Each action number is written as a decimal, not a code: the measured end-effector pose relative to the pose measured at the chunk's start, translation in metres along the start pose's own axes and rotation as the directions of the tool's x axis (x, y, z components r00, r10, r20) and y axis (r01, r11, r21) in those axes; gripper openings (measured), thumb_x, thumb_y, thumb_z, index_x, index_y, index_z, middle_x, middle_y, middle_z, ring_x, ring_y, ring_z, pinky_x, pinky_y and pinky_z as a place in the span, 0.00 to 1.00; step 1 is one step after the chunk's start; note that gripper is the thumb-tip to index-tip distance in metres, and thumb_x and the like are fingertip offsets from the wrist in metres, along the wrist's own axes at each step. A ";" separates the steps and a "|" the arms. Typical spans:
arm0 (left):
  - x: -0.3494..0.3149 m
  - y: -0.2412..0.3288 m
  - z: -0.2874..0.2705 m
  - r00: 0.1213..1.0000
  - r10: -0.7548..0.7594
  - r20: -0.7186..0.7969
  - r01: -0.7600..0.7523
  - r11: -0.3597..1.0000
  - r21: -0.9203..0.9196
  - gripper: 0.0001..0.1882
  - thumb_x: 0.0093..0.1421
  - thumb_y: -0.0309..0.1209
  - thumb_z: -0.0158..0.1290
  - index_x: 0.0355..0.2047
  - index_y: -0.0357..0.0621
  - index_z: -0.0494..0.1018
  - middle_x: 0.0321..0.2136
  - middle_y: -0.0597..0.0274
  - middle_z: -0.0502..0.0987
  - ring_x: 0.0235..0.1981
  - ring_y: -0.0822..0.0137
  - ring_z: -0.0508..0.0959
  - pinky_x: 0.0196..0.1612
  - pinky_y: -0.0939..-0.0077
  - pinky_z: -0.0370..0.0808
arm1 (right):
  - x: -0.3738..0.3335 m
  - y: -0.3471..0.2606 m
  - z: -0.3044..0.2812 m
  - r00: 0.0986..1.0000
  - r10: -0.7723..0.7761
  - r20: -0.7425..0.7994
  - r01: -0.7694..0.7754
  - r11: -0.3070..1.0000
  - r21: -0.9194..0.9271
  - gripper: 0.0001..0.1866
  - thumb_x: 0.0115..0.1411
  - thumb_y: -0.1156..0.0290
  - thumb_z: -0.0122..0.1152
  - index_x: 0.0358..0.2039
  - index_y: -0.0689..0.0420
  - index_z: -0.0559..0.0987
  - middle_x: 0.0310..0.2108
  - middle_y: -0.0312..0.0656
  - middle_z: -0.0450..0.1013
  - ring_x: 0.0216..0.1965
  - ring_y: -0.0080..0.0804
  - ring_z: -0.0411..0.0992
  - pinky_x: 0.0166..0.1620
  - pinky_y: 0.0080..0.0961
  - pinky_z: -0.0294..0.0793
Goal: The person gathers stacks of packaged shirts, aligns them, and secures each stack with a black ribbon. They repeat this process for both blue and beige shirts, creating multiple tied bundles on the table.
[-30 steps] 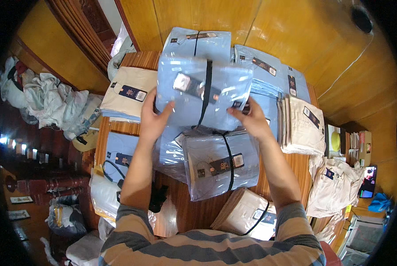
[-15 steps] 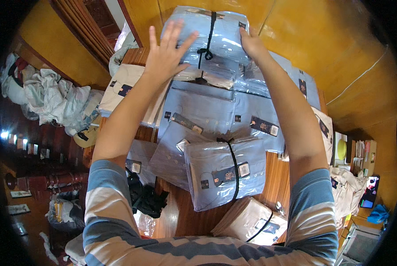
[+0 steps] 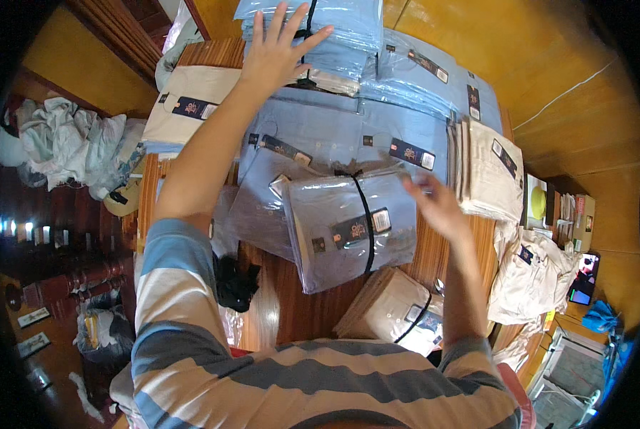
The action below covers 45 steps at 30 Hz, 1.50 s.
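Observation:
My left hand [image 3: 278, 61] lies with spread fingers against the front of a tall stack of folded light-blue shirts [image 3: 345, 53] in clear plastic, bound with a black strip. My right hand [image 3: 438, 207], slightly blurred, hovers with bent, parted fingers by the upper right corner of a nearer tied shirt bundle [image 3: 327, 250]. No object shows in its fingers. That bundle is blue-grey, bagged, with a dark tag under its black tie [image 3: 368, 247]. Loose folded blue shirts [image 3: 305, 118] with dark tags lie between the two bundles.
Beige shirt piles stand at left [image 3: 202, 82] and right [image 3: 495, 171] of the wooden table [image 3: 280, 322]. Another tied beige bundle [image 3: 380, 304] lies close to my body, and black strips [image 3: 235, 282] at its left. A yellow wall [image 3: 477, 36] rises behind.
My right hand has left the far tied stack and come down toward the nearer bundle. My left hand stays on the stack. The view has shifted a little.

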<state>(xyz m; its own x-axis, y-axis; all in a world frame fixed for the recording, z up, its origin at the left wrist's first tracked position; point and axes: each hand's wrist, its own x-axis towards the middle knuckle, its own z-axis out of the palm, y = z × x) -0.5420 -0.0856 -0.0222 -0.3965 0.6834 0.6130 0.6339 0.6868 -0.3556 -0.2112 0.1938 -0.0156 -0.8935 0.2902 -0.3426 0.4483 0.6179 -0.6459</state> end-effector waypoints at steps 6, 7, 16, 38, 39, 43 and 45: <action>-0.167 0.115 -0.160 0.557 -0.407 0.724 0.720 -0.198 -0.665 0.35 0.67 0.45 0.59 0.65 0.31 0.65 0.58 0.39 0.74 0.60 0.51 0.74 0.63 0.59 0.69 | -0.070 0.096 0.062 0.981 0.094 0.170 -0.163 0.873 0.460 0.45 0.65 0.35 0.58 0.63 0.69 0.73 0.57 0.55 0.75 0.58 0.44 0.73 0.63 0.38 0.68; -0.204 0.143 -0.167 0.445 -0.366 0.817 0.801 -0.246 -0.546 0.36 0.67 0.45 0.60 0.64 0.29 0.65 0.58 0.41 0.74 0.61 0.53 0.74 0.63 0.60 0.70 | -0.065 0.101 0.064 0.984 0.130 0.123 -0.172 0.876 0.451 0.46 0.63 0.35 0.61 0.63 0.69 0.73 0.60 0.56 0.73 0.60 0.44 0.72 0.65 0.37 0.67; -0.230 0.225 -0.195 0.322 -0.308 0.895 0.728 -0.524 -0.442 0.42 0.62 0.37 0.67 0.66 0.28 0.57 0.55 0.48 0.75 0.57 0.59 0.73 0.61 0.66 0.70 | -0.048 0.072 0.066 0.950 0.208 0.232 -0.295 0.841 0.454 0.56 0.57 0.31 0.64 0.66 0.72 0.65 0.62 0.63 0.68 0.64 0.49 0.68 0.66 0.38 0.66; 0.024 -0.048 -0.189 0.638 -0.618 0.460 0.407 -0.237 -0.882 0.40 0.67 0.40 0.55 0.73 0.36 0.54 0.64 0.41 0.67 0.62 0.56 0.72 0.63 0.65 0.69 | 0.068 -0.198 -0.068 0.928 -0.320 -0.188 0.332 0.489 0.807 0.32 0.71 0.55 0.52 0.65 0.68 0.66 0.61 0.52 0.71 0.57 0.39 0.72 0.63 0.33 0.66; 0.051 -0.074 -0.175 0.631 -0.605 0.486 0.441 -0.236 -0.866 0.39 0.67 0.39 0.55 0.73 0.39 0.55 0.65 0.42 0.68 0.60 0.56 0.74 0.61 0.64 0.71 | 0.092 -0.220 -0.083 0.929 -0.336 -0.153 0.317 0.509 0.800 0.33 0.71 0.55 0.51 0.66 0.68 0.65 0.61 0.54 0.70 0.58 0.40 0.72 0.63 0.32 0.66; 0.123 -0.112 -0.046 0.742 -0.499 0.448 0.540 0.048 -0.840 0.35 0.70 0.41 0.53 0.73 0.45 0.57 0.64 0.47 0.70 0.61 0.56 0.73 0.64 0.64 0.68 | 0.245 -0.223 -0.093 0.825 -0.252 -0.506 0.490 0.765 0.418 0.35 0.71 0.55 0.48 0.68 0.69 0.62 0.64 0.59 0.68 0.64 0.50 0.69 0.67 0.35 0.64; 0.123 -0.124 -0.013 0.739 -0.505 0.446 0.587 0.158 -0.794 0.35 0.71 0.43 0.53 0.74 0.50 0.57 0.66 0.49 0.69 0.64 0.55 0.70 0.67 0.61 0.65 | 0.278 -0.222 -0.076 0.752 -0.287 -0.593 0.480 0.855 0.195 0.35 0.71 0.54 0.47 0.69 0.67 0.62 0.66 0.61 0.66 0.64 0.53 0.68 0.66 0.39 0.65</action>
<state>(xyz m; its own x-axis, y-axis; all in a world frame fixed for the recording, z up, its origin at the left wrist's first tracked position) -0.6612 -0.0898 0.1064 -0.9093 0.2681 0.3184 0.3948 0.3132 0.8637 -0.5612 0.1924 0.0841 -0.8155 0.4739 0.3322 -0.0407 0.5257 -0.8497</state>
